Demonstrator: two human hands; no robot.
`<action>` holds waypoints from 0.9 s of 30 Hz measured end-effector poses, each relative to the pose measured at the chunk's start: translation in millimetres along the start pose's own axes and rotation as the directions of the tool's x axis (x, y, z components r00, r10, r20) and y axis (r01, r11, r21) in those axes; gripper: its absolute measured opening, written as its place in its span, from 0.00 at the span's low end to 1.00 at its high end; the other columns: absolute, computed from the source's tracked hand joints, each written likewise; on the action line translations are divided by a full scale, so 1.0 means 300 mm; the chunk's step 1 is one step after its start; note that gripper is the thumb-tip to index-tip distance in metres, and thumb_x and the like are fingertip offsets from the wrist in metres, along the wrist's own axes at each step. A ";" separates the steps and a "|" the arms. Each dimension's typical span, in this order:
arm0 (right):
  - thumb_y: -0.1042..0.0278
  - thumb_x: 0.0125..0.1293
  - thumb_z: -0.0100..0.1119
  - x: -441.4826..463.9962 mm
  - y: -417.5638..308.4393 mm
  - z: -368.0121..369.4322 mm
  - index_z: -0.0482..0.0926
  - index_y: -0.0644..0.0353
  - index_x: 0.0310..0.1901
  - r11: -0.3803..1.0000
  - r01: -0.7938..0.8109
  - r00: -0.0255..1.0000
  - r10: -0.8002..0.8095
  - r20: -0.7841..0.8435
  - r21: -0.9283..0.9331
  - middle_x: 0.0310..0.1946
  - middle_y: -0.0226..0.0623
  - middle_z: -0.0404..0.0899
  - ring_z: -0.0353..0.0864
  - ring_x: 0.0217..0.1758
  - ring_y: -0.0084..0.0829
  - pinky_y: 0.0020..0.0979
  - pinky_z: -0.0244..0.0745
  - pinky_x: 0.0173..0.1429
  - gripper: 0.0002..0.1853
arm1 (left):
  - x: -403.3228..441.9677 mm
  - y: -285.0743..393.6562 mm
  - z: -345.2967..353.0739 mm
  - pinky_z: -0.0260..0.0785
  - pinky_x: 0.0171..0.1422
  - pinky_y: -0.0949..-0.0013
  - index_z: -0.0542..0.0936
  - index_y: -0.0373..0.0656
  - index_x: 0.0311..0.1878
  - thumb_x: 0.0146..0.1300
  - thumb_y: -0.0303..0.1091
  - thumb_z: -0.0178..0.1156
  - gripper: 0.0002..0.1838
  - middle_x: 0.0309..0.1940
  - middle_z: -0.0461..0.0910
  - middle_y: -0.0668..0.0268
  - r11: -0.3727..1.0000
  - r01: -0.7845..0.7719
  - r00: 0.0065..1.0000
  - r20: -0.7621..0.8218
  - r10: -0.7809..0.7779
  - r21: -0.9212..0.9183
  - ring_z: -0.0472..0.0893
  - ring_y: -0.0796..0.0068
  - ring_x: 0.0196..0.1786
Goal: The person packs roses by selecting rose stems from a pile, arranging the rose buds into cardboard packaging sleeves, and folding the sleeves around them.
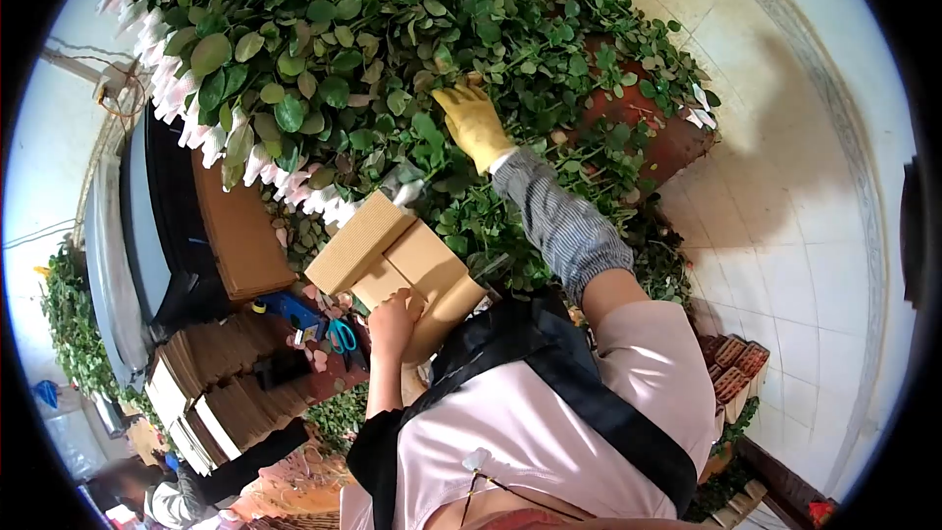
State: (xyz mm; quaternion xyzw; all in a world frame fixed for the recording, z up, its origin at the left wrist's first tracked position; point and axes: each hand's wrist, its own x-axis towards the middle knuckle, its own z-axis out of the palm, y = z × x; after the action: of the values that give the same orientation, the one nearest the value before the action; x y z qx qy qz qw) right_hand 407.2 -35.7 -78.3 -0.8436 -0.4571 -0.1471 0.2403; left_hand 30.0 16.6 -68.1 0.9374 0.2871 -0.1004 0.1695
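My left hand (392, 322) is bare, its fingers curled over a piece of corrugated cardboard (432, 265) with folded flaps, held against my front. A yellow glove covers my right hand (474, 125), and a grey striped sleeve covers that forearm. Its fingers reach out among the leaves of a large pile of leafy cut stems (392, 29), apart from one another; the fingertips are partly hidden by foliage. White net-like sleeves (211, 137) line the left edge of the pile, where the flower heads would sit.
To the left lie teal-handled scissors (342, 336), a blue tool (289, 311) and stacked flat cardboard (211, 383). A brown cardboard sheet (235, 226) stands behind them. Another person (172, 496) is at lower left. Brick-like bundles (734, 368) stand by the tiled floor (795, 285) at right.
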 end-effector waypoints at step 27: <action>0.63 0.65 0.60 -0.203 0.187 0.132 0.84 0.54 0.51 0.996 -0.039 0.667 0.082 0.741 -0.075 0.49 0.38 0.86 0.84 0.53 0.44 0.47 0.79 0.52 0.14 | -0.022 0.021 -0.008 0.80 0.42 0.51 0.83 0.46 0.49 0.65 0.50 0.63 0.19 0.34 0.86 0.51 0.998 0.061 0.998 0.009 -0.061 0.008 0.87 0.49 0.37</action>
State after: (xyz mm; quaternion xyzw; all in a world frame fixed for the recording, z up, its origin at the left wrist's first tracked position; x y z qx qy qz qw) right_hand 422.9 -83.2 -155.3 -0.8512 -0.4829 0.2050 0.0159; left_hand 28.5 9.2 -62.3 0.9284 0.3144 -0.1107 0.1643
